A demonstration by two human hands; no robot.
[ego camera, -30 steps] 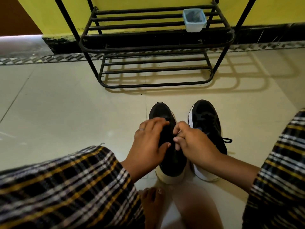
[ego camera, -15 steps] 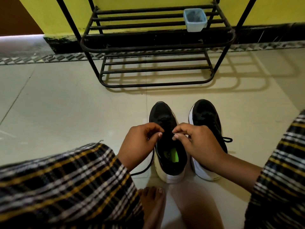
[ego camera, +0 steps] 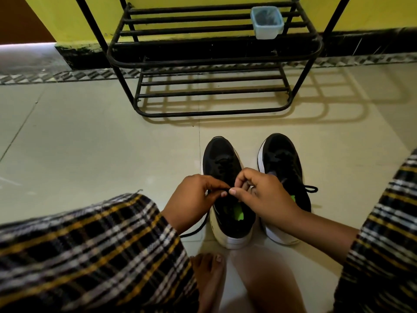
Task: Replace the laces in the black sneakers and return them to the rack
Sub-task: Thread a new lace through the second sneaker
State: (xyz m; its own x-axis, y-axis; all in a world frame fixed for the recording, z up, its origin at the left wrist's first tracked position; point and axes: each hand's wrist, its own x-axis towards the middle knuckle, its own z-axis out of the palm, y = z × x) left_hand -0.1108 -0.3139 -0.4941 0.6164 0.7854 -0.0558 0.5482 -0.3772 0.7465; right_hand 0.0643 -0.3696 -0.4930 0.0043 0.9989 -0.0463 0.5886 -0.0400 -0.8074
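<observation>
Sneakers (ego camera: 228, 190) sit before rack (ego camera: 212, 57); both hands (ego camera: 228, 195) pinch black lace (ego camera: 216, 189).

Between the rack (ego camera: 214, 64) and the sneaker toes lies an open strip of floor (ego camera: 90, 143), and it widens to the left. The left sneaker (ego camera: 222, 163) and right sneaker (ego camera: 282, 159) stand side by side with a narrow gap between them. Both hands (left hand (ego camera: 194, 199), right hand (ego camera: 264, 190)) meet over the left sneaker's opening, blocking it from above. Plaid knees hem in both sides near the camera. On the rack's upper shelf only a tub (ego camera: 267, 22) sits, at its right end; the lower shelf's bars are bare.
</observation>
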